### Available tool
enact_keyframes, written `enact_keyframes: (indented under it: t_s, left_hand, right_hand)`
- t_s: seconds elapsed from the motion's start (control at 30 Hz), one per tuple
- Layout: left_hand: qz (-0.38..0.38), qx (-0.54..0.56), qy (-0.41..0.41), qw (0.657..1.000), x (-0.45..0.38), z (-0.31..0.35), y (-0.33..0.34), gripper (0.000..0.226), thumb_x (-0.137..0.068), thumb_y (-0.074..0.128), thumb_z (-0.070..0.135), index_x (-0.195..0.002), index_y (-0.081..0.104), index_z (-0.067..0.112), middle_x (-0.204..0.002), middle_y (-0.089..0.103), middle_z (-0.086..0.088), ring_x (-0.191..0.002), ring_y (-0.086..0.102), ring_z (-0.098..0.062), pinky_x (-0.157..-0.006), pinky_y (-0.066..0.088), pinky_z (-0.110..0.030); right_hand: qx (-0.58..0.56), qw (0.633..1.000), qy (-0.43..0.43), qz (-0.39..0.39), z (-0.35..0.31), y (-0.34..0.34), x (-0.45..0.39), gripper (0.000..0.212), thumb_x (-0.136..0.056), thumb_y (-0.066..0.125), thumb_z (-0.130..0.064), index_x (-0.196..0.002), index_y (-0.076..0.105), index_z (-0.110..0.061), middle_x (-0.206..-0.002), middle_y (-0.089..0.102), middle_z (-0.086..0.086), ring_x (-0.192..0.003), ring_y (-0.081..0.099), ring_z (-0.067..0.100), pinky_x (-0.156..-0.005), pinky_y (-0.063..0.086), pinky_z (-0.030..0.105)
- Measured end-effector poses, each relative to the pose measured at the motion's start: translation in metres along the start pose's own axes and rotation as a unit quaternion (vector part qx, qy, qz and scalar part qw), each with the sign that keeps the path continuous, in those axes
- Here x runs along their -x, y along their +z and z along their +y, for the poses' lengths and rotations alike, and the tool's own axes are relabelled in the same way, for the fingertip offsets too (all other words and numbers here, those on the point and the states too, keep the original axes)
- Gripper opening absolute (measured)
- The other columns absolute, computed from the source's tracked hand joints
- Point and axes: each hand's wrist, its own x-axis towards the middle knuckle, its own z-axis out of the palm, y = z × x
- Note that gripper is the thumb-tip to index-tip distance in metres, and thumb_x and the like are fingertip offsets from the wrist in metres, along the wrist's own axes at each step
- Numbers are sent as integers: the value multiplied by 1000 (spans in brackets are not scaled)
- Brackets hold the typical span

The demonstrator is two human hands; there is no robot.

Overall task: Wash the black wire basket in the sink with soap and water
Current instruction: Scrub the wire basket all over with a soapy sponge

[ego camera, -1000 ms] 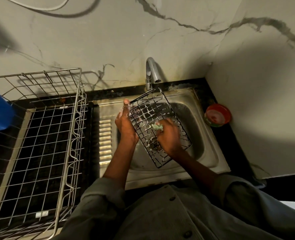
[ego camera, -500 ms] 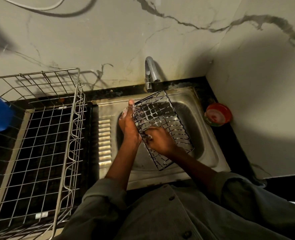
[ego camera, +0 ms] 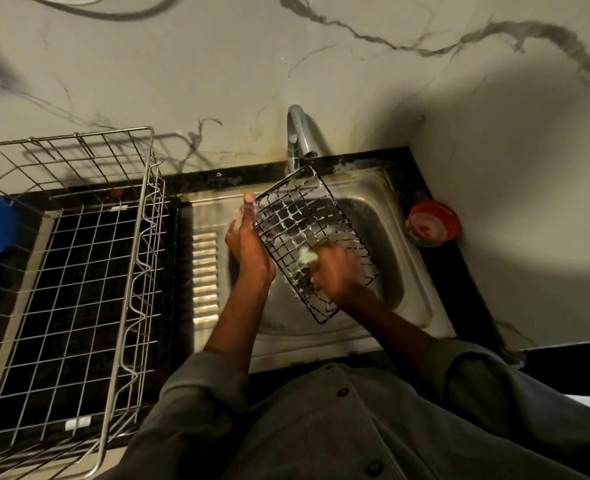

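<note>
Over the sink [ego camera: 421,299], the left hand [ego camera: 248,244] has its grip closed on the black wire basket [ego camera: 307,230], tilting the mesh open to the right hand [ego camera: 335,271], whose grip clutches a soapy scrubber [ego camera: 306,257] pressed against the wires just beside it.

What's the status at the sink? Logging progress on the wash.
Left hand grips black wire basket, tilted over sink. Right hand scrubs it with green scrubber. Nothing in the way.
</note>
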Motion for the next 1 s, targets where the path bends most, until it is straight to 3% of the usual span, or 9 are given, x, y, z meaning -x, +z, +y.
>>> enact_keyframes:
  t_s: [0.07,0.13,0.23,0.33,0.4,0.53,0.67,0.83,1.0]
  left_hand:
    - [2,2,3,1000,1,-1,-1,74,-73,80,72,-118,76,14,-111,80,-6,-109,75,-33,-103,55,-59]
    - [6,-6,7,1000,2,1,-1,68,-76,79,70,-117,76,17,-113,80,-3,-110,75,-29,-103,55,-56]
    - [2,-25,8,1000,5,1,1,57,-77,80,66,-112,77,21,-111,81,0,-110,75,-27,-103,56,-54]
    - [2,-21,26,999,8,3,1,39,-87,77,54,-107,78,20,-104,82,-2,-103,77,-28,-98,59,-53]
    - [3,-8,37,999,6,6,-1,39,-88,79,50,-109,78,17,-103,82,-5,-103,77,-30,-96,60,-54]
    - [27,42,24,998,9,11,-1,89,-64,88,68,-128,71,8,-115,79,-8,-110,75,-33,-97,59,-56]
    - [29,3,46,998,11,15,0,44,-84,84,47,-110,76,11,-92,82,2,-94,78,-24,-93,61,-56]
    - [33,-1,54,998,10,13,0,25,-88,82,40,-97,76,17,-83,81,5,-82,77,-19,-91,62,-49]
    - [34,-21,56,998,8,13,-3,71,-61,87,71,-105,77,17,-108,80,-11,-99,74,-35,-99,56,-63]
  right_hand:
    - [18,997,71,28,9,-1,-2,24,-92,70,-18,-114,63,-16,-103,67,3,-90,67,20,-77,59,31]
    - [-7,999,33,25,3,0,-1,24,-92,69,-15,-115,62,-17,-100,68,2,-87,67,19,-75,58,33]
    - [-38,987,-123,-94,-17,5,8,9,-90,62,-13,-87,64,-22,-84,66,-1,-75,61,20,-67,47,29]
    - [-16,976,-112,-187,-9,-2,7,13,-89,63,-16,-77,63,-21,-77,63,-3,-76,63,19,-69,48,31]
    - [41,985,-56,-158,3,-5,7,4,-90,67,-23,-89,68,-20,-84,65,0,-86,67,23,-76,54,35]
    - [99,993,55,-39,15,-5,9,19,-95,66,-19,-112,60,-14,-106,64,7,-98,64,26,-80,52,33]
    - [111,991,32,-69,3,3,10,23,-95,66,-22,-116,61,-14,-108,63,5,-101,61,23,-82,46,32]
    - [4,984,-67,-166,-18,8,14,8,-89,69,-22,-90,77,-22,-88,75,1,-84,67,18,-81,54,31]
    - [113,990,-3,-79,4,-5,14,14,-95,66,-24,-107,63,-16,-93,59,0,-84,54,16,-76,49,30]
